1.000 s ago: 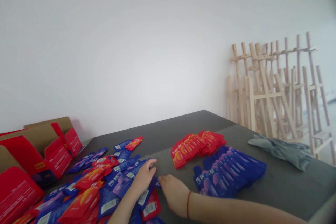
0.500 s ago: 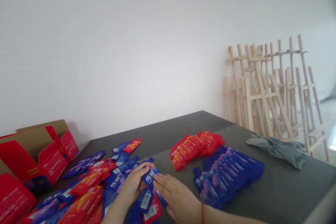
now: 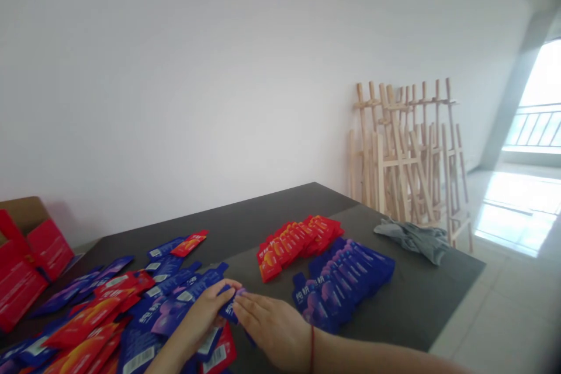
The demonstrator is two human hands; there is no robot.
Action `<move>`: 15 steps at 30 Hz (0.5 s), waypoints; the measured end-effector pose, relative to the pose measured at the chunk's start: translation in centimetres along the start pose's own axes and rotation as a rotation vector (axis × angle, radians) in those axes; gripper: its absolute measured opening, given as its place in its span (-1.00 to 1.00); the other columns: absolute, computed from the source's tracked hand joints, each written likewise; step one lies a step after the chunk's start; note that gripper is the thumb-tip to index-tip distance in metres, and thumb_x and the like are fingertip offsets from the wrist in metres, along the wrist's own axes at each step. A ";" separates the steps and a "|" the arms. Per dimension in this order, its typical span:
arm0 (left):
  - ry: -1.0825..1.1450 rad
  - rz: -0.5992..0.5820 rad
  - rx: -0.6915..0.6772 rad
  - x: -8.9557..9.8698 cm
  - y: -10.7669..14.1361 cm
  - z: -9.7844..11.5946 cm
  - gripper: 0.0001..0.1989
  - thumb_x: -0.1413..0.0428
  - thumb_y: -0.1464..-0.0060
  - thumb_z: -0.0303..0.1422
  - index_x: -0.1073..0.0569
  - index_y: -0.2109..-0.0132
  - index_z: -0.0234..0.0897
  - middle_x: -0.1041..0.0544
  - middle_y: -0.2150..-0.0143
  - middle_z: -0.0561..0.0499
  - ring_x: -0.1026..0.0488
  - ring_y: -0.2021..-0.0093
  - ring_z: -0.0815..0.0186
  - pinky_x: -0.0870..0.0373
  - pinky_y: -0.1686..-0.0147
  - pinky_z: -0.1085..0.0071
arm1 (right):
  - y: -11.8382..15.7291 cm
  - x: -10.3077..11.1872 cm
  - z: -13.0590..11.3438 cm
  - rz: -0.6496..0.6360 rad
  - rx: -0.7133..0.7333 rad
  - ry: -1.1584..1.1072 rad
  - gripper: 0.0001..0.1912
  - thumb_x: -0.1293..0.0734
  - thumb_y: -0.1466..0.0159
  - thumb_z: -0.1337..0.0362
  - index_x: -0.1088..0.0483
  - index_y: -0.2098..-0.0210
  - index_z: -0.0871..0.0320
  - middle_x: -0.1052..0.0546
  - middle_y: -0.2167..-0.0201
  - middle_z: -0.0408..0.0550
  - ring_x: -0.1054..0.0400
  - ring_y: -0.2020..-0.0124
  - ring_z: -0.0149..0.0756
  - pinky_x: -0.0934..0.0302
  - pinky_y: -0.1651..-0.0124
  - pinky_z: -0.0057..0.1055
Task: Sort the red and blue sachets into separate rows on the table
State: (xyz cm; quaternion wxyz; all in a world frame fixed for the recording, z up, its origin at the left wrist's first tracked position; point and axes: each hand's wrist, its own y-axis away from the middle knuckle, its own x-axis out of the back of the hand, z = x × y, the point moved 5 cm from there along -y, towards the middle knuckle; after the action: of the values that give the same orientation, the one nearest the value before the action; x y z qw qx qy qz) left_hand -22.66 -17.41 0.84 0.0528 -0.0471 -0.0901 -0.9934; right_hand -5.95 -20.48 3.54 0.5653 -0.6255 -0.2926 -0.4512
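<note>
Two hands point(image 3: 276, 327), one table point(image 3: 421, 298), one cloth point(image 3: 414, 238), perhaps over thirty pouches point(image 3: 316, 307)

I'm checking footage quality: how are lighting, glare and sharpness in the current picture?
Head view: window washed out, strong glare on the floor; easels slightly soft; small print on the fanned blue pouches unreadable; dark, blurred upper right corner.

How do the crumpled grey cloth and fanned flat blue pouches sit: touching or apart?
Apart: head view shows dark tabletop between grey cloth and fanned blue pouches.
</note>
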 end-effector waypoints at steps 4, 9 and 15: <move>-0.286 0.110 -0.144 0.5 -0.8 0.3 -0.53 -0.13 0.15 0.05 -0.43 0.22 -0.22 -0.21 0.70 0.28 -0.10 0.72 0.43 0.02 0.66 0.49 | 4.3 -1.4 0.9 -0.052 -0.117 0.115 -0.53 -0.13 -0.41 0.36 -0.21 -0.26 0.45 -0.35 -0.24 0.25 -0.17 -0.29 -0.11 -0.15 -0.29 -0.24; -0.342 0.143 -0.166 0.3 -0.6 0.6 -0.57 -0.06 0.08 0.03 -0.43 0.20 -0.20 -0.28 0.64 0.23 -0.17 0.67 0.39 -0.03 0.64 0.47 | 9.8 -3.6 3.1 -0.169 -0.270 0.185 -0.47 -0.20 -0.35 0.28 -0.26 -0.25 0.45 -0.31 -0.25 0.33 -0.15 -0.30 0.05 -0.19 -0.25 -0.08; -0.522 0.090 -0.202 1.1 0.4 2.2 -0.72 -0.04 0.03 -0.11 -0.47 0.27 -0.17 -0.45 0.53 0.13 -0.41 0.49 0.26 -0.26 0.44 0.42 | 10.0 -1.3 4.0 -0.335 -0.344 -0.036 -0.20 -0.23 -0.31 -0.13 -0.20 -0.31 0.37 -0.21 -0.31 0.31 -0.02 -0.36 0.11 0.06 -0.37 0.01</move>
State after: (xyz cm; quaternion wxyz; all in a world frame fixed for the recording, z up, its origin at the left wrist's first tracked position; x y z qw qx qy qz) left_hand -23.51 -17.50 3.15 0.0667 -0.3101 0.0011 -0.9484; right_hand 3.20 -18.32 -1.93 0.3623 -0.6636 -0.3210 -0.5704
